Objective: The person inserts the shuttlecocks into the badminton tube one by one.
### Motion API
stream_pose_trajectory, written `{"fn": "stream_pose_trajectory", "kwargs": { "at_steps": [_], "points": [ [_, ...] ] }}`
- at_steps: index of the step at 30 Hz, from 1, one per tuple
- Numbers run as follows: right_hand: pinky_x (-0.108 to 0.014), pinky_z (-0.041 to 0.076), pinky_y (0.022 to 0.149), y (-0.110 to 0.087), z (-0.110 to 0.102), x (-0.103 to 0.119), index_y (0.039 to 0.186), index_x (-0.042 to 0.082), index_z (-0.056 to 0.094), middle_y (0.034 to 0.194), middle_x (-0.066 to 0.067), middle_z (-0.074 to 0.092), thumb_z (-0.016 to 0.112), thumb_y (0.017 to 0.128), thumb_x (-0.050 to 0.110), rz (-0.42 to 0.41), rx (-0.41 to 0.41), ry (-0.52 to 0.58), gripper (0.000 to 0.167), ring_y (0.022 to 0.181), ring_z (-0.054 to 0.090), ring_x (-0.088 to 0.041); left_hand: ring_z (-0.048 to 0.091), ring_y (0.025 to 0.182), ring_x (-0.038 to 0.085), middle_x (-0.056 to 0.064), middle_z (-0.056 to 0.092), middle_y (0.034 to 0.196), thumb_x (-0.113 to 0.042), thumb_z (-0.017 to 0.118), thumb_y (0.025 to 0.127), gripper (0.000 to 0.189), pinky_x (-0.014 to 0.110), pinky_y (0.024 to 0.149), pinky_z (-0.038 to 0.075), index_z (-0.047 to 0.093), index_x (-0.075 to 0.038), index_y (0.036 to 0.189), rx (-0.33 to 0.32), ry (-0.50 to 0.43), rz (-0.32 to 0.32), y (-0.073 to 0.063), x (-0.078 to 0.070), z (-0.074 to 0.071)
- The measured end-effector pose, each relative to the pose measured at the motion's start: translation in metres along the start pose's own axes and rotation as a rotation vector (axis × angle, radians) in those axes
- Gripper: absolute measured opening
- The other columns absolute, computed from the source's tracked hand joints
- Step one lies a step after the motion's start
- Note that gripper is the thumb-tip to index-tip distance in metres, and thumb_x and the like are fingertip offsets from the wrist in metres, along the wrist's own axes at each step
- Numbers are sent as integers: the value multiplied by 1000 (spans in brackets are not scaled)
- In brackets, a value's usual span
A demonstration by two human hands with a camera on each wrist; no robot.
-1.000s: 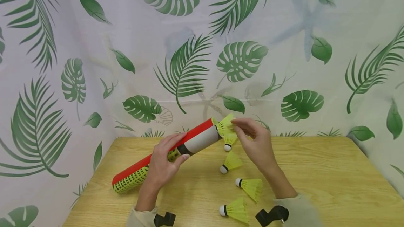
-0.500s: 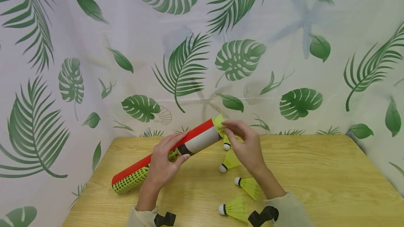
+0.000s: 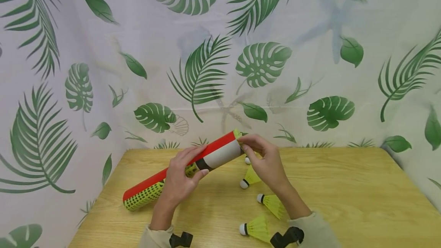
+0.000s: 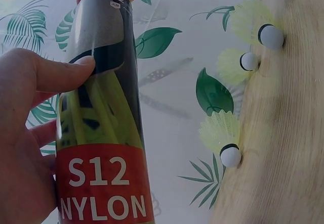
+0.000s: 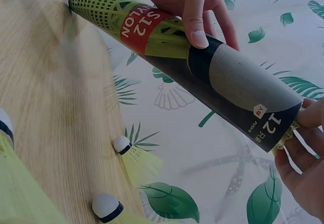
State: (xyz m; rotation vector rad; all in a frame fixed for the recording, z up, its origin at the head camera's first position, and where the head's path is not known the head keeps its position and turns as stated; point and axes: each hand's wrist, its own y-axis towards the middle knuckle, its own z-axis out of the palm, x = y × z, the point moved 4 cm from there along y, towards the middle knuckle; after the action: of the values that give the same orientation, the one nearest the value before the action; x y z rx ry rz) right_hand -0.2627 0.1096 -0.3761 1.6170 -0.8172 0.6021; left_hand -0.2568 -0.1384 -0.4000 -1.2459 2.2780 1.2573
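Observation:
A shuttlecock tube (image 3: 220,154), red, grey and yellow-green, slants up to the right, its lower end at the tabletop. My left hand (image 3: 180,175) grips it round the middle, thumb across the near side; the left wrist view shows that thumb (image 4: 76,72) over the dark band. At the raised mouth my right hand (image 3: 268,160) pinches the skirt edge of a yellow shuttlecock (image 5: 287,139). Only this rim shows past the tube's end; the rest is hidden inside. Several yellow shuttlecocks with white heads lie below the right hand, the nearest a shuttlecock (image 3: 250,178) partly covered by it.
On the wooden table (image 3: 351,194), another shuttlecock (image 3: 272,204) lies by the right forearm and one more shuttlecock (image 3: 256,229) near the front. A leaf-patterned cloth (image 3: 206,68) hangs behind and to the left of the table.
My right hand has moved left towards the tube, and the shuttlecock it pinches has slid into the mouth until only the skirt's rim shows. The left hand keeps its grip.

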Motion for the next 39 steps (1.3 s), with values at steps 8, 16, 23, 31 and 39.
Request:
{"fn": "stream_pose_trajectory", "kwargs": {
  "at_steps": [8, 16, 23, 31, 39],
  "points": [
    [-24, 51, 98, 2, 4, 1, 119, 3, 67, 120, -8, 70, 59, 102, 0, 23, 55, 44, 20, 114, 68, -20, 55, 126, 19, -5, 62, 137, -18, 84, 86, 62, 55, 103, 41, 62, -27, 142, -16, 4, 16, 1, 2, -2],
    [-27, 51, 80, 0, 4, 1, 122, 3, 63, 120, -13, 71, 54, 104, -1, 66, 82, 101, 21, 108, 68, -19, 57, 125, 21, -3, 63, 136, -14, 85, 84, 64, 52, 101, 48, 62, -24, 143, -11, -8, 60, 2, 2, -1],
    [-23, 51, 96, 2, 3, 2, 122, 1, 63, 121, -13, 69, 57, 103, 0, 48, 70, 105, 20, 114, 67, -19, 55, 126, 18, -5, 62, 136, -17, 85, 86, 63, 56, 103, 43, 61, -27, 143, -12, 5, 34, 1, 3, -3],
    [-23, 50, 99, -8, -21, 9, 122, 2, 63, 116, -10, 69, 58, 103, 1, 18, 61, 41, 20, 111, 67, -22, 56, 127, 19, -3, 62, 136, -18, 84, 86, 63, 54, 106, 42, 61, -26, 144, -16, 1, 32, 3, 3, -5],
    [-19, 53, 91, -38, -54, 5, 122, 1, 64, 113, -12, 69, 59, 102, -2, 91, 29, -67, 21, 106, 68, -12, 57, 124, 22, -2, 63, 135, -14, 85, 84, 65, 53, 103, 47, 61, -25, 144, -25, 11, 34, 3, 4, -8]
  ]
}}
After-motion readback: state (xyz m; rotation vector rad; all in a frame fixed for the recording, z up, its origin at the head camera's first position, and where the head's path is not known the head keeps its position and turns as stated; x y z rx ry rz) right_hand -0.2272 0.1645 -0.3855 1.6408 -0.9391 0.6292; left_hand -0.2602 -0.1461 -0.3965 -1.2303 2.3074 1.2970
